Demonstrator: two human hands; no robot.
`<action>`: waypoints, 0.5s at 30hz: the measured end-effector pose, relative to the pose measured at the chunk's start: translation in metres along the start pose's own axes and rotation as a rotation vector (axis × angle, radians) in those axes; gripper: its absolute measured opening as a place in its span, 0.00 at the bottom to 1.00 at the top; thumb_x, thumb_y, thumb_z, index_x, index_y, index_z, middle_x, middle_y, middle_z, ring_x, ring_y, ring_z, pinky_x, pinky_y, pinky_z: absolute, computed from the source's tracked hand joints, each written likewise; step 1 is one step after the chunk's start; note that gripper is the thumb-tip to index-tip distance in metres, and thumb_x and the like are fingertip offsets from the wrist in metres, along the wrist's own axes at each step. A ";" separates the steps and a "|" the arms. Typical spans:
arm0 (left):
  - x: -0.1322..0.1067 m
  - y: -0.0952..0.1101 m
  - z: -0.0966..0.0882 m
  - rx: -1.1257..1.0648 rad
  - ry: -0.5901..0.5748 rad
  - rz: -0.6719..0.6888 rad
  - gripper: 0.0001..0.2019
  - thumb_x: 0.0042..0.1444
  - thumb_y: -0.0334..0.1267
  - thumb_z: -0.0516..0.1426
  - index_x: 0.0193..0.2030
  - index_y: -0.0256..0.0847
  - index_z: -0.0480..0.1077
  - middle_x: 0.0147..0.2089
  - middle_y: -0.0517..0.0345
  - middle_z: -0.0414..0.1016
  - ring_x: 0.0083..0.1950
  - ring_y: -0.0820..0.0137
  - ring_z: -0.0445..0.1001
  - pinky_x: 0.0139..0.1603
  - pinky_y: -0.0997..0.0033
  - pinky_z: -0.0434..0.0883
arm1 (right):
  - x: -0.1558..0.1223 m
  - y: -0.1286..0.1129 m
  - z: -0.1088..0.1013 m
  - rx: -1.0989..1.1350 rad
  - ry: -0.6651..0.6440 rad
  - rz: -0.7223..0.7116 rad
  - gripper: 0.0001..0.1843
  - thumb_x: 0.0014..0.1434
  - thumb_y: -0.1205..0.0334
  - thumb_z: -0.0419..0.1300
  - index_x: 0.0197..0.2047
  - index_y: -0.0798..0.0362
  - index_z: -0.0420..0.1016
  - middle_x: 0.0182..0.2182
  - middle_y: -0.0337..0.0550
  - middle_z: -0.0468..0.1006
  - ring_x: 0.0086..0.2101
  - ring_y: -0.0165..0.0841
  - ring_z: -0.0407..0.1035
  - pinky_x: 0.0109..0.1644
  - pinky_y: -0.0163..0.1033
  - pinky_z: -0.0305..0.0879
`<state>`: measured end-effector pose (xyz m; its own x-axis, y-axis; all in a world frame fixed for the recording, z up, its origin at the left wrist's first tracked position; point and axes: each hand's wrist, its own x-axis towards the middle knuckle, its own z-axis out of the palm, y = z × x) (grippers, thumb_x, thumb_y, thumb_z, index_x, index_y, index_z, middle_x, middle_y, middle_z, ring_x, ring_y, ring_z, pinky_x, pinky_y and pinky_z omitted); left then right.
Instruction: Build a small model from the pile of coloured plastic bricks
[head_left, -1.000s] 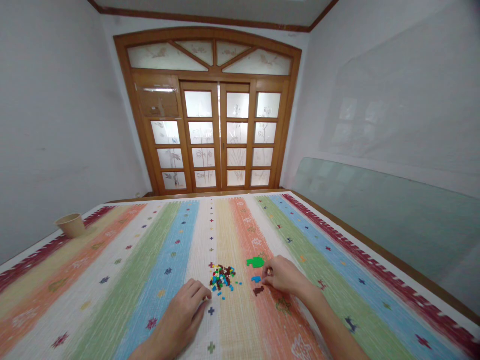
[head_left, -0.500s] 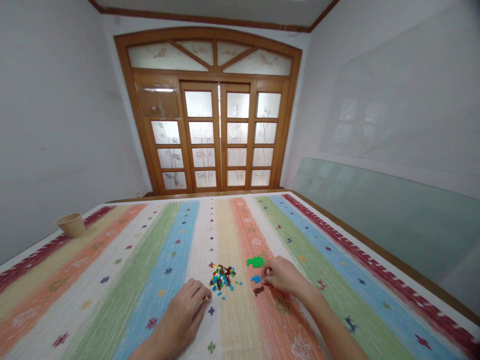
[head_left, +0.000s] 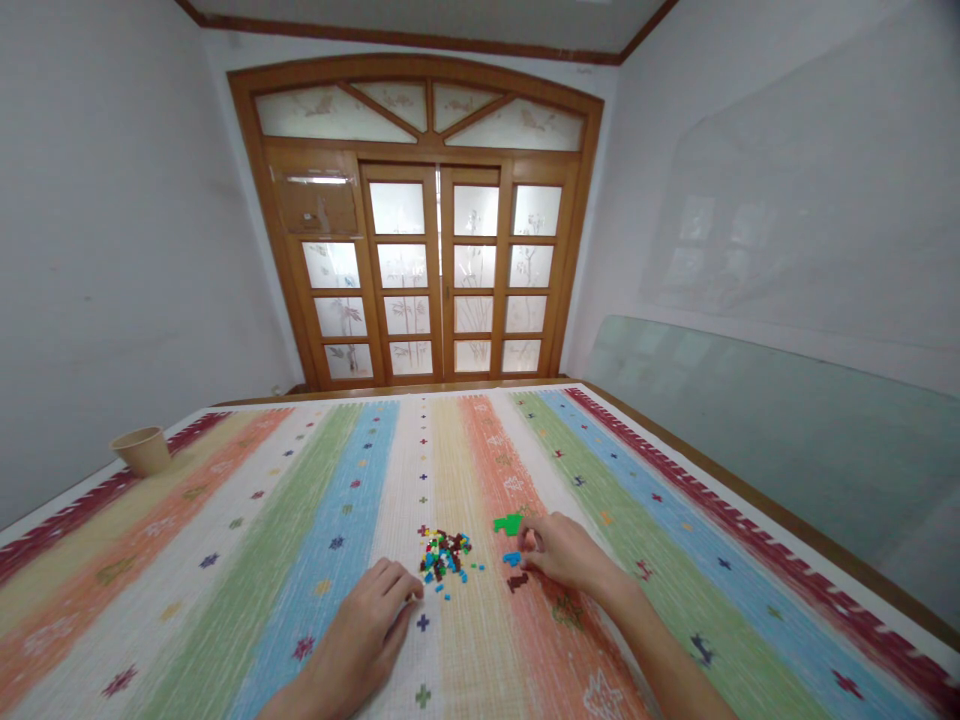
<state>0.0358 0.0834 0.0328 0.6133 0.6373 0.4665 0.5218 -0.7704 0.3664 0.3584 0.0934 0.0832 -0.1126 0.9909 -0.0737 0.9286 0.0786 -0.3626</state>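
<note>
My left hand (head_left: 375, 610) rests on the cloth with its fingers curled in, just left of a pile of tiny coloured building bricks (head_left: 448, 552). Whatever its fingertips hold, if anything, is too small to make out. To the right of the pile, my right hand (head_left: 562, 550) has its index finger and thumb apart. The index fingertip is at the edge of a flat green brick piece (head_left: 508, 525), overlapping it in view. Close to the thumb lies a small blue brick piece (head_left: 511, 559). A dark brown brick piece (head_left: 517, 581) sits nearer to me.
A striped, patterned cloth (head_left: 300, 530) covers the table. At its far left stands a tan paper cup (head_left: 142, 452). A few loose bricks are scattered around the pile. Beyond the table are wooden glazed doors (head_left: 439, 270), with a pale green panel (head_left: 780, 430) along the right.
My right index finger has moved out toward the green piece and now covers its right edge; finger and thumb have spread. My left hand has hardly moved.
</note>
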 end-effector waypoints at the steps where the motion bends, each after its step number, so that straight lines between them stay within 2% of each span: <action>1: 0.000 0.000 0.000 0.001 -0.006 -0.003 0.09 0.70 0.29 0.50 0.43 0.44 0.69 0.41 0.52 0.77 0.43 0.61 0.76 0.44 0.64 0.73 | -0.001 -0.001 0.000 -0.001 0.008 -0.001 0.14 0.55 0.65 0.69 0.46 0.47 0.84 0.41 0.43 0.86 0.45 0.39 0.78 0.42 0.34 0.62; 15: 0.001 0.003 -0.001 -0.012 0.034 -0.002 0.09 0.70 0.29 0.51 0.43 0.44 0.71 0.40 0.52 0.78 0.42 0.61 0.77 0.42 0.65 0.74 | 0.000 0.005 -0.002 -0.021 -0.041 0.002 0.13 0.56 0.64 0.68 0.46 0.45 0.86 0.42 0.43 0.87 0.44 0.39 0.79 0.44 0.35 0.65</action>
<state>0.0371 0.0819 0.0347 0.5916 0.6384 0.4924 0.5158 -0.7691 0.3774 0.3636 0.0943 0.0832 -0.1245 0.9858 -0.1127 0.9361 0.0791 -0.3427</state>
